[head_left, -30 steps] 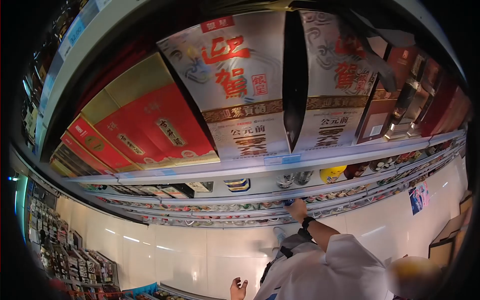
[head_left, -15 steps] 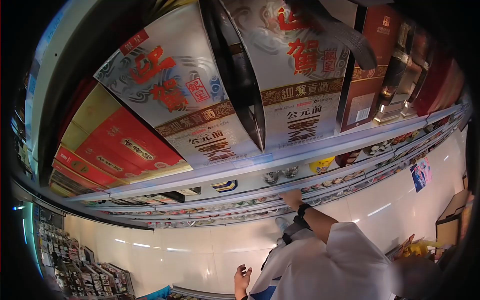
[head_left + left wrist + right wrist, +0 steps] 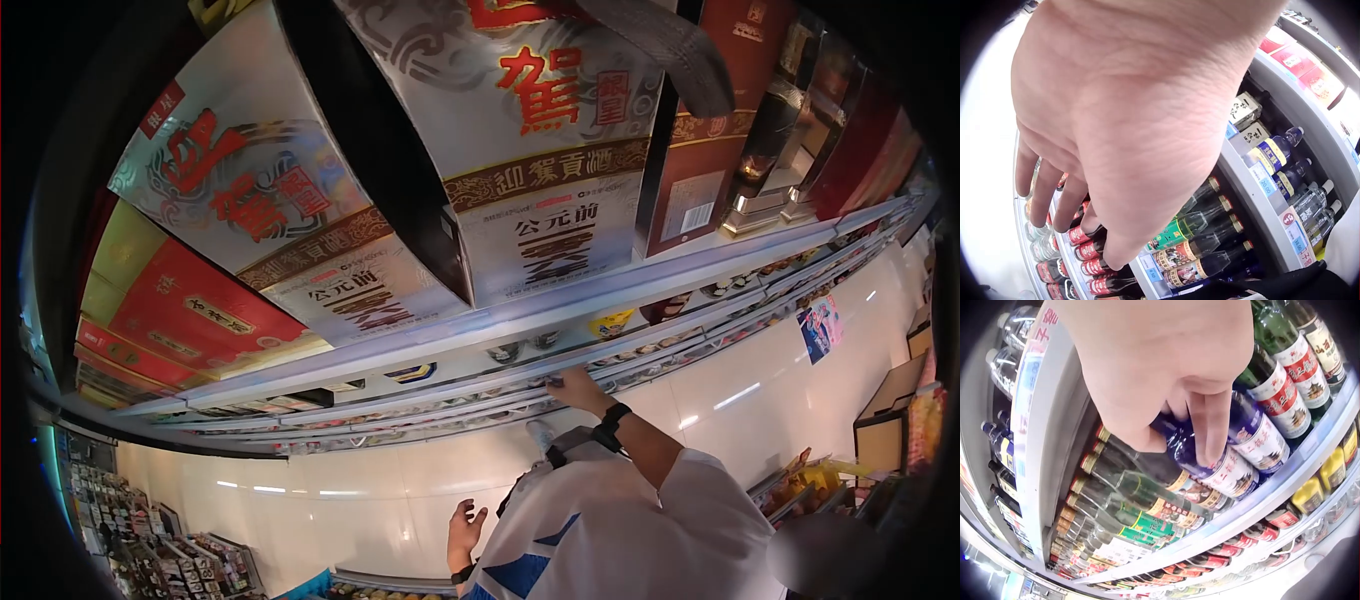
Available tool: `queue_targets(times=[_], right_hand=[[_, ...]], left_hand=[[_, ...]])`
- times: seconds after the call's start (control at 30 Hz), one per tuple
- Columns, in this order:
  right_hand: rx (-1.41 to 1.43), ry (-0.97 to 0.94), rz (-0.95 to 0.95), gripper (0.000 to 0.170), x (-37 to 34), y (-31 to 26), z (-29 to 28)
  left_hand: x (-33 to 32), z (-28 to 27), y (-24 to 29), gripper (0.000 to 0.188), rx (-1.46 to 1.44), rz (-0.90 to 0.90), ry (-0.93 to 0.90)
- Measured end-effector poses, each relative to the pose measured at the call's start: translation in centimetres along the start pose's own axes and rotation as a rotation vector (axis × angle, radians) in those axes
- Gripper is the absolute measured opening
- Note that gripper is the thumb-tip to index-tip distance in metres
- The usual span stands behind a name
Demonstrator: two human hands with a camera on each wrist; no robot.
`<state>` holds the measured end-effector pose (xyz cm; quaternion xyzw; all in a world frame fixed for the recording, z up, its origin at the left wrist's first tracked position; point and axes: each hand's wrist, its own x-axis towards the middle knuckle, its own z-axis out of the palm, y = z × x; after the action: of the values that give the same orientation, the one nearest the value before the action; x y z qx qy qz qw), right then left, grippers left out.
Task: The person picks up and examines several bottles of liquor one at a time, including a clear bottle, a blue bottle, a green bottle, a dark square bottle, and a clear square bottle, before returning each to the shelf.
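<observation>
Pinching blue bottle (image 3: 1232, 473) near neck w/ R hand (image 3: 1166, 356), on shelf (image 3: 1285, 489), 5 o'clock of palm; twin (image 3: 1264, 442) at 2 o'clock. Prob. heavy, stiff, slick, breakable; best held round shoulder. L hand (image 3: 1122, 112) empty, fingers apart.

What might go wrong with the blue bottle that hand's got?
The right hand pinches the blue bottle near its top, so it might slip and drop towards the hard-looking floor. Another blue bottle stands close beside it, so pulling sideways could make them clink or tip.
</observation>
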<state>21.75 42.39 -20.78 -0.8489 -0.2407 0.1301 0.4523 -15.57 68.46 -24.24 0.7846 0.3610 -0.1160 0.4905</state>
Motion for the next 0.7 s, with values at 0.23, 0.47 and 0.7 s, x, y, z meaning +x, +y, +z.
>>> queue_targets(times=[0.23,0.47,0.7], right_hand=[[-0.052,0.111,0.360,0.031,-2.1,1.5,-5.0],[-0.239,0.368,0.167,0.034,0.2,10.3,-2.7],[-0.447,0.149,0.342,0.037,0.3,7.4,-4.5]], left_hand=[[2.4,-0.7,1.8,0.061,0.112,0.050,-0.046],[3.4,-0.4,4.3,0.059,0.117,0.121,-0.035],[3.2,-0.1,5.7,0.058,0.158,0.108,-0.057]])
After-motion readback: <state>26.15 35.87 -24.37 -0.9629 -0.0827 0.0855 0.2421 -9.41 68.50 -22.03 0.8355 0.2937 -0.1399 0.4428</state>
